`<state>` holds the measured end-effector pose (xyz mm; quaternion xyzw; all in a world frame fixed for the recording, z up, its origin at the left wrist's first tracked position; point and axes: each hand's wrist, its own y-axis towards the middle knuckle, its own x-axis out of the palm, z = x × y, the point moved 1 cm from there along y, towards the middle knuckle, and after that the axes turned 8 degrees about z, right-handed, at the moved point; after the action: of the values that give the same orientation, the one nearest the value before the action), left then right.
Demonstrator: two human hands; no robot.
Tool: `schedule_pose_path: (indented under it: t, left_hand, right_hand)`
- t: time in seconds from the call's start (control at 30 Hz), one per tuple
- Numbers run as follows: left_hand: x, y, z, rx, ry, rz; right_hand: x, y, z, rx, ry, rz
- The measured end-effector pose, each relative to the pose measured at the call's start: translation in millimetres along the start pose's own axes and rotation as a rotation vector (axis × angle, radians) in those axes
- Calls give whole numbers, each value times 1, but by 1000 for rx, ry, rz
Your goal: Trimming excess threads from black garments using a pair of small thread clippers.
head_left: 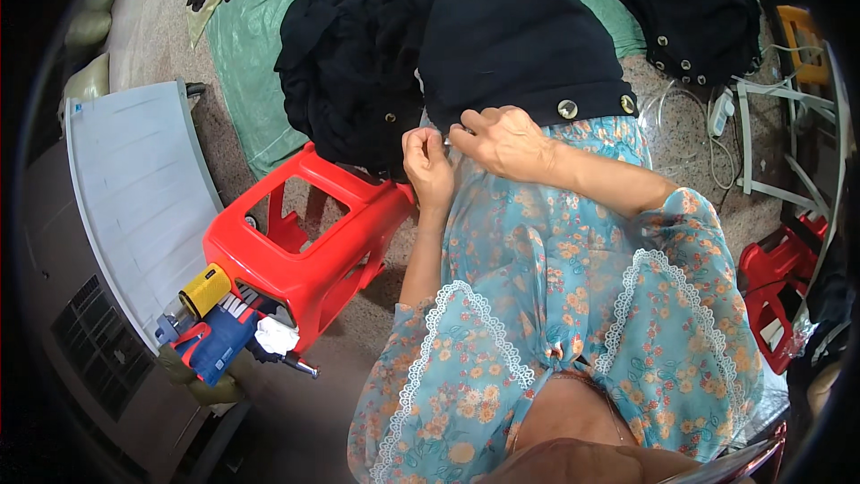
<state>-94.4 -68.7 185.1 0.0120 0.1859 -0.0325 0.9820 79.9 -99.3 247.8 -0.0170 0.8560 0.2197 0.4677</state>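
A black garment (520, 45) lies across my lap, with a band along its near edge. Large, pale-and-dark round buttons (567, 109) sit on the right part of that band. At the band's left end, my right hand (509, 142) is closed in a pinch, its knuckles up. Close beside it, my left hand (428, 166) is also closed, thumb against bent fingers. The fingertips of both hands nearly meet. Something tiny and pale shows between them, too small to name. To the left is a crumpled black garment pile (358, 63) with a button showing.
A red plastic stool (313, 278) stands at my left, beside a yellow cylindrical speaker (204, 290) and a blue bag (219, 345). Another black garment (681, 18) lies on green sheeting (255, 63). A white power strip (719, 114) with cables lies right, near a metal frame (748, 139).
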Motion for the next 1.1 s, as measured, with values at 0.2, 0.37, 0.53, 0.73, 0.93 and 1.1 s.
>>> schedule_pose_path:
  t: [0.2,0.37,0.53,0.73,0.93,1.1]
  left_hand:
    - [1,-3,2,69,-24,21]
    - [4,-5,-1,90,44,59]
    - [8,-3,3,118,40,57]
    - [-33,20,-28,24,53,406]
    - [8,27,78,566,322,-13]
    - [37,13,91,506,563,-399]
  right_hand:
    - [12,0,5,0,-12,36]
    - [14,0,6,-38,-24,31]
    - [13,-1,8,14,-13,-5]
    - [-22,-26,60,907,481,668]
    - [-44,-64,73,1149,845,809]
    - [-32,-63,71,1053,762,777]
